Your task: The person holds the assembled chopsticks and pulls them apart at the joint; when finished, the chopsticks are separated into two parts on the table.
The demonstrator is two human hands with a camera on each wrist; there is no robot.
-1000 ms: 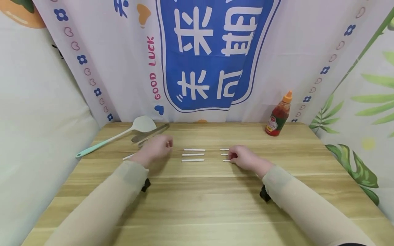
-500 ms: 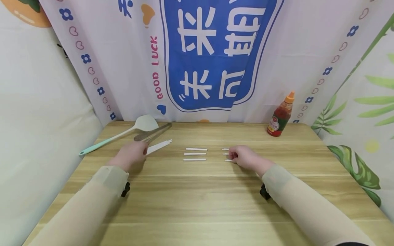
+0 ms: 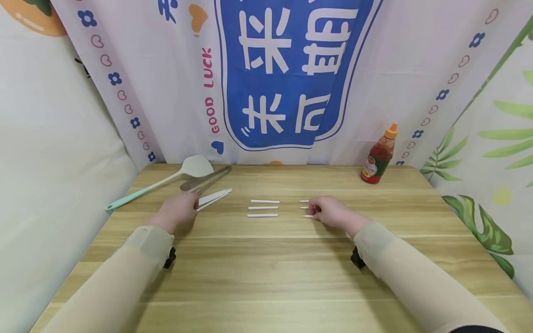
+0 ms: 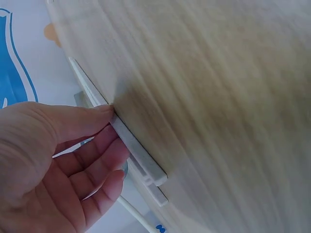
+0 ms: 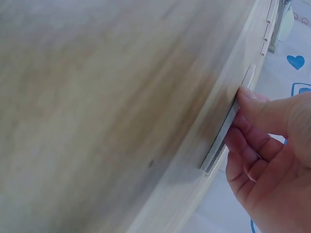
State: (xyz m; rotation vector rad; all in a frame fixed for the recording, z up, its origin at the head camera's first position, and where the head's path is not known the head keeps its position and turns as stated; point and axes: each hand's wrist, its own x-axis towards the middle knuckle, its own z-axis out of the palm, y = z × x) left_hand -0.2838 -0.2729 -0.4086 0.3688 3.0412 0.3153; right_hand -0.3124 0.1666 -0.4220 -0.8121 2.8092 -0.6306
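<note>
Short white sticks lie in three groups on the wooden table [image 3: 266,273]. My left hand [image 3: 180,209] pinches the near ends of the left group of sticks [image 3: 215,197], which fan out to its right; in the left wrist view the thumb [image 4: 99,112] and curled fingers close on these sticks [image 4: 141,158]. Three sticks [image 3: 264,208] lie untouched in parallel in the middle. My right hand [image 3: 328,211] grips the right group [image 3: 304,208], only the left tips showing; in the right wrist view thumb and fingers [image 5: 243,138] pinch the sticks [image 5: 218,145].
A mint-handled spatula [image 3: 166,181] and metal tongs [image 3: 206,179] lie at the back left, just behind my left hand. A red sauce bottle [image 3: 378,157] stands at the back right. Printed cloth walls close in the table on three sides.
My left hand has moved left, away from the middle sticks, taking its sticks along; they now point out to its right. The right hand has stayed put.
</note>
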